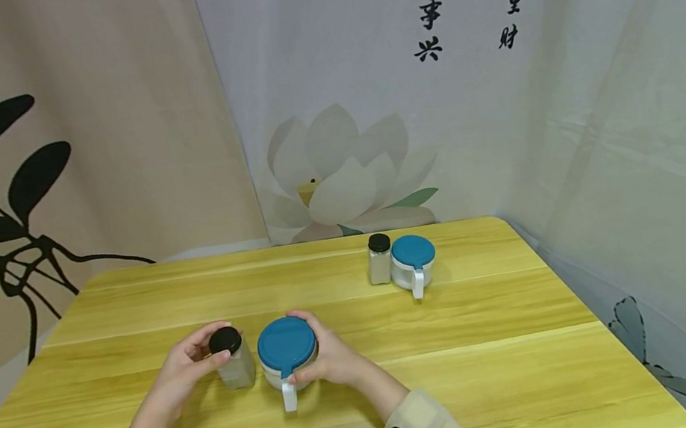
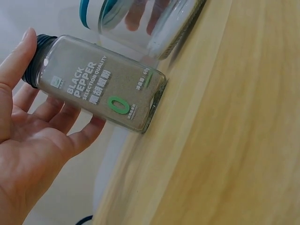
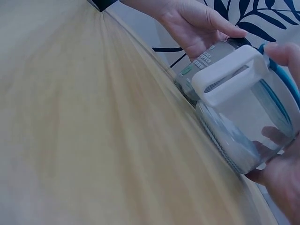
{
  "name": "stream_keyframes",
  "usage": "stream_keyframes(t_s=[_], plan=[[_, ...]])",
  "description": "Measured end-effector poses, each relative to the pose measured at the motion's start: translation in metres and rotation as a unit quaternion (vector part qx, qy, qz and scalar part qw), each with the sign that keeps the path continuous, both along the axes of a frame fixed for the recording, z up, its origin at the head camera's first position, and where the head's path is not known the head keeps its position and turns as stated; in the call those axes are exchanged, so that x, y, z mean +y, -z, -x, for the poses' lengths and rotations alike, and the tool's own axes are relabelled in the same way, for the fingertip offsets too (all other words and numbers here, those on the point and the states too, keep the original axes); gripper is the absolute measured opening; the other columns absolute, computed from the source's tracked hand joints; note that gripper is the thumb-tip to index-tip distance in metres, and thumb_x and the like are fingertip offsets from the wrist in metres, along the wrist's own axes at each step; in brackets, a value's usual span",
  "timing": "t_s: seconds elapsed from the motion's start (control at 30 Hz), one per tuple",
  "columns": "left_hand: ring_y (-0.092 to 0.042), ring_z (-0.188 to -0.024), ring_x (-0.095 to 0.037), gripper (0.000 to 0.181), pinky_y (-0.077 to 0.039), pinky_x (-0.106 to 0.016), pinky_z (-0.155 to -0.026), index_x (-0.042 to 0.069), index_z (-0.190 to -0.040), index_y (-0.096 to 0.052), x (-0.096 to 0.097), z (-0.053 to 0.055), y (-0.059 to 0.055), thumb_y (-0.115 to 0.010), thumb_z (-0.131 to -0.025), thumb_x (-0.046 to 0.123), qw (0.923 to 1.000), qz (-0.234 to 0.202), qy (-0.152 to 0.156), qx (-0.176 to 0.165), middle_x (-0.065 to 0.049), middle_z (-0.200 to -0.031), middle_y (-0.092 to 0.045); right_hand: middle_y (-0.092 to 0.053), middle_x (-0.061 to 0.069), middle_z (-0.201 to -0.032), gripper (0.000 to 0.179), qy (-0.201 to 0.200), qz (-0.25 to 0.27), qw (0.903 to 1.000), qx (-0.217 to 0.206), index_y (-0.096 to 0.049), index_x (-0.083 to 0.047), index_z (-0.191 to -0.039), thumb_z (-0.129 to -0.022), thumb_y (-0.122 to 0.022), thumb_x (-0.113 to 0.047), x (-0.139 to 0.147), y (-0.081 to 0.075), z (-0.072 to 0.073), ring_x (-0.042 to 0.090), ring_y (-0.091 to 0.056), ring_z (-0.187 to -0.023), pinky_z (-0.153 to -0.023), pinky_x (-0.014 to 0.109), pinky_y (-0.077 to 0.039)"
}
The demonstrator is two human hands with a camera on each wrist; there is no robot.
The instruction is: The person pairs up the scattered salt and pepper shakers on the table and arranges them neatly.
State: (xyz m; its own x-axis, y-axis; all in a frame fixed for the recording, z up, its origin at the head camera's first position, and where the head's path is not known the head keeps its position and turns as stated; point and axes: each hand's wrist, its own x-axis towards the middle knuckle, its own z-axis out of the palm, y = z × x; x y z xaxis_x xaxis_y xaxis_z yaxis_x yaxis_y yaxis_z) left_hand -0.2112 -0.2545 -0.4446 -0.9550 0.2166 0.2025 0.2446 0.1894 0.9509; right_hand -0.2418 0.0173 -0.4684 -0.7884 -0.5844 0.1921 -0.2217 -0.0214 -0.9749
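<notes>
My left hand [image 1: 186, 365] grips a black pepper bottle [image 1: 238, 372] near its black cap, thumb on the near side and fingers behind. The label reads BLACK PEPPER in the left wrist view, and grey-brown powder fills the clear square bottle [image 2: 101, 86]. Just to its right, my right hand [image 1: 334, 358] holds a round clear glass jar [image 1: 286, 346] with a blue lid and a white handle. That handle [image 3: 229, 77] points toward me. White contents show low in the jar. Both containers stand upright on the wooden table [image 1: 479, 373], a small gap between them.
Farther back on the table, slightly right of centre, a second black-capped bottle [image 1: 380, 261] stands beside another blue-lidded jar [image 1: 414, 260] with a white handle. Behind the table hangs a printed cloth [image 1: 317, 59] with a lotus and writing.
</notes>
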Motion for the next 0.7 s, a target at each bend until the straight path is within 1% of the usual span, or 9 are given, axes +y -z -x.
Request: stream_keyframes(t_s=[0.27, 0.5, 0.7], plan=[[-0.053, -0.093, -0.016, 0.044, -0.048, -0.025, -0.077, -0.003, -0.134, -0.049, -0.0001, 0.0006, -0.0001, -0.063, -0.093, 0.006, 1.0000, 0.000, 0.002, 0.000, 0.001, -0.108, -0.059, -0.048, 0.003, -0.135, 0.095, 0.003, 0.010, 0.9999, -0.011, -0.030, -0.021, -0.146, -0.068, -0.077, 0.005, -0.0013, 0.0009, 0.0007, 0.014, -0.050, -0.118, -0.102, 0.031, -0.035], [-0.054, -0.095, -0.015, 0.045, -0.048, -0.024, -0.078, -0.005, -0.134, -0.047, 0.0019, 0.0005, -0.0013, -0.062, -0.093, 0.007, 0.9999, -0.007, 0.009, -0.001, 0.001, -0.110, -0.059, -0.048, 0.003, -0.136, 0.095, 0.013, -0.002, 0.9999, -0.006, -0.030, -0.023, -0.146, -0.069, -0.078, 0.003, -0.0023, 0.0017, 0.0020, 0.016, -0.050, -0.119, -0.102, 0.034, -0.034], [-0.054, -0.096, -0.017, 0.045, -0.048, -0.023, -0.078, -0.005, -0.134, -0.047, 0.0008, 0.0011, 0.0006, -0.062, -0.093, 0.006, 0.9999, -0.010, 0.006, 0.003, -0.001, -0.111, -0.059, -0.048, 0.003, -0.136, 0.095, 0.008, -0.003, 1.0000, -0.003, -0.030, -0.022, -0.147, -0.069, -0.078, 0.004, -0.0034, 0.0021, 0.0027, 0.015, -0.050, -0.119, -0.102, 0.033, -0.034]])
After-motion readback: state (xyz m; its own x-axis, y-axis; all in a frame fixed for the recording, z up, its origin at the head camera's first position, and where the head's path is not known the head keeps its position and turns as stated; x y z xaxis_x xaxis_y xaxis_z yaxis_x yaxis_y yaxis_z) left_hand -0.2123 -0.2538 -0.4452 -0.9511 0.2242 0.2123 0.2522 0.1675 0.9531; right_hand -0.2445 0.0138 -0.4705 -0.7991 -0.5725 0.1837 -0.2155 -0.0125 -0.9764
